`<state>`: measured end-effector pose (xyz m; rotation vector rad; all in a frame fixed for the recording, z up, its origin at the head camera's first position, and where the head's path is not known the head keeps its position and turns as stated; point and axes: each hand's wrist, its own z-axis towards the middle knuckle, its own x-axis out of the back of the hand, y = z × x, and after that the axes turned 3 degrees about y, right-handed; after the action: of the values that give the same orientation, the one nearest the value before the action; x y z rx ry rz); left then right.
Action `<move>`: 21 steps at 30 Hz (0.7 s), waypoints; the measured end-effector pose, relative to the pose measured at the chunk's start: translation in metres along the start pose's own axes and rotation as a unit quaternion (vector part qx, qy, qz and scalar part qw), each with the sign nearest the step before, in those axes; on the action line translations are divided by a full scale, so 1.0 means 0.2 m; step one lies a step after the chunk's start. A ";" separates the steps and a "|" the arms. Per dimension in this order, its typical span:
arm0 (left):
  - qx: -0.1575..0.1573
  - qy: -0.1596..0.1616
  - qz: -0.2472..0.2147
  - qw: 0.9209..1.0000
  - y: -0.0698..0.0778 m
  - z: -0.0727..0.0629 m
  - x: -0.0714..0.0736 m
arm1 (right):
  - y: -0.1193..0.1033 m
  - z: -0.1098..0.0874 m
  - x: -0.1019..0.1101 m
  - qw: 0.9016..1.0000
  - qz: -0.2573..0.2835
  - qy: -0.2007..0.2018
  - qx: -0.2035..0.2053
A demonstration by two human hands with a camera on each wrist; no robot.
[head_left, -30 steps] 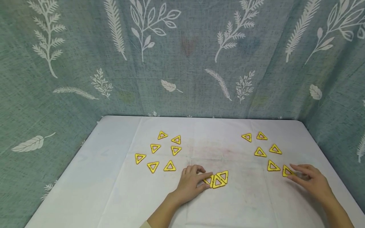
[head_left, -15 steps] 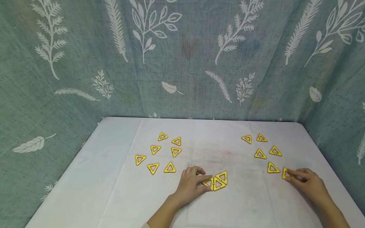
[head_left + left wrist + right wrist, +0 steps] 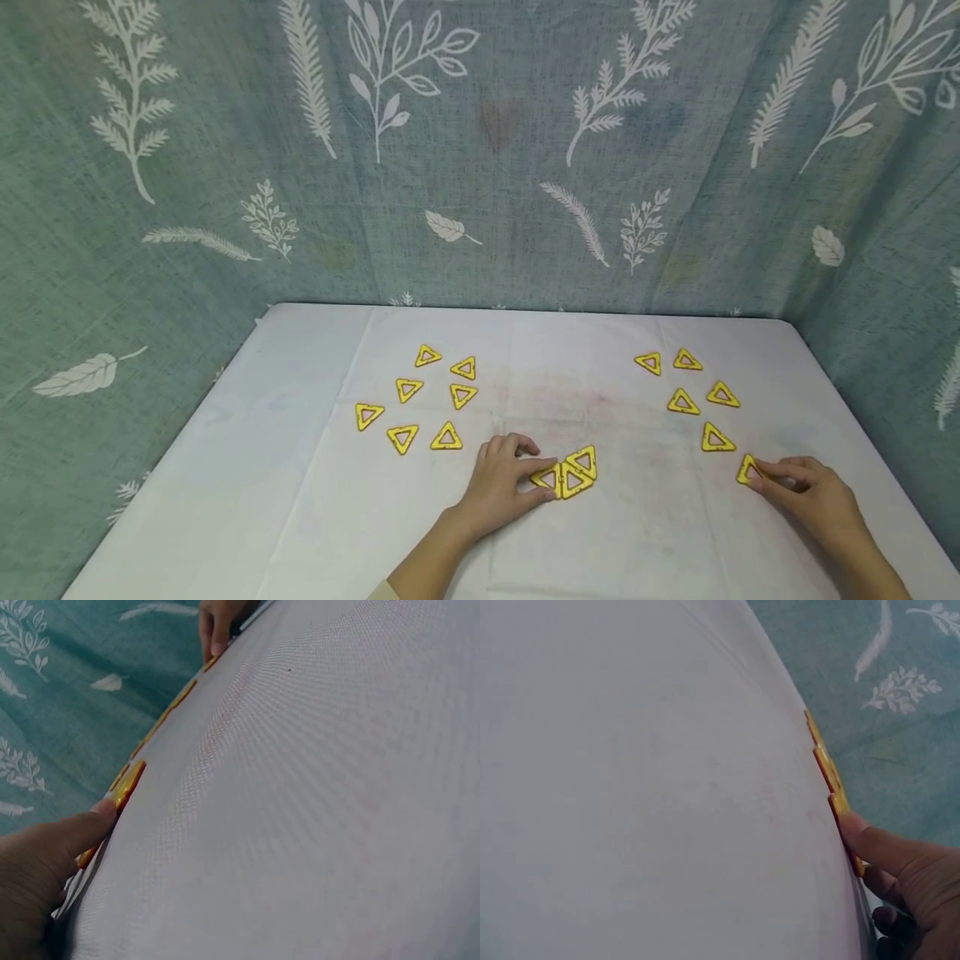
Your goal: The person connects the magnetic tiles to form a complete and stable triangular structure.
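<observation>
In the head view my left hand (image 3: 501, 482) holds a yellow triangular tile (image 3: 558, 483) between thumb and index finger. Its right edge lies against a second triangular tile (image 3: 587, 480), which in turn borders a third triangular tile (image 3: 591, 463). Part of the held tile is covered by the fingers. Farther right, my right hand (image 3: 813, 497) pinches a single yellow triangular tile (image 3: 742, 473) by its right side, low at the table. The left wrist view shows the thumb on a yellow tile (image 3: 129, 786); the right wrist view shows a thumb against a tile (image 3: 840, 803).
Several loose yellow triangular tiles (image 3: 446, 444) lie flat on the left of the white-covered table (image 3: 247, 467). Another loose group, with one tile (image 3: 717, 446) near the right hand, lies on the right. A leaf-patterned curtain (image 3: 495, 167) borders the table's back and sides.
My right hand has closed its thumb and fingers on the triangular tile and drawn it slightly left and toward me. The left hand stays; the two tiles beside it have shifted slightly.
</observation>
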<state>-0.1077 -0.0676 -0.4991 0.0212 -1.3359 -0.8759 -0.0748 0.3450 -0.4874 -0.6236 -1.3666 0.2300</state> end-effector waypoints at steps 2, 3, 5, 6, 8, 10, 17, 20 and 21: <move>0.000 -0.001 -0.001 1.000 0.00 0.00 0.00 | -0.01 -0.01 -0.01 1.000 0.003 -0.001 -0.007; 0.000 -0.001 -0.003 1.000 0.00 0.00 0.01 | -0.02 -0.02 -0.01 1.000 0.005 -0.002 -0.009; 0.000 -0.001 -0.004 1.000 0.00 0.00 0.01 | -0.03 -0.03 -0.02 1.000 0.006 -0.007 -0.014; -0.001 -0.001 -0.004 1.000 0.00 0.00 0.01 | -0.04 -0.03 -0.02 1.000 0.006 -0.009 -0.014; -0.004 0.000 -0.005 1.000 0.00 0.00 0.01 | -0.06 -0.04 -0.03 1.000 0.008 -0.017 -0.016; -0.008 -0.002 -0.004 1.000 0.00 0.00 0.01 | -0.08 -0.04 -0.03 0.999 0.011 -0.029 -0.022; -0.019 -0.014 -0.003 1.000 -0.01 0.01 0.02 | -0.14 -0.05 -0.05 0.998 0.023 -0.052 -0.039; -0.021 -0.014 -0.006 1.000 -0.01 0.01 0.01 | -0.16 -0.07 -0.06 0.998 0.028 -0.053 -0.037; -0.023 -0.012 -0.006 1.000 -0.01 0.01 0.01 | -0.16 -0.08 -0.07 0.998 0.028 -0.052 -0.034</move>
<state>-0.1101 -0.0686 -0.4973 -0.0171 -1.3397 -0.9199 -0.0694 0.3072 -0.4823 -0.7156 -1.4635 0.2659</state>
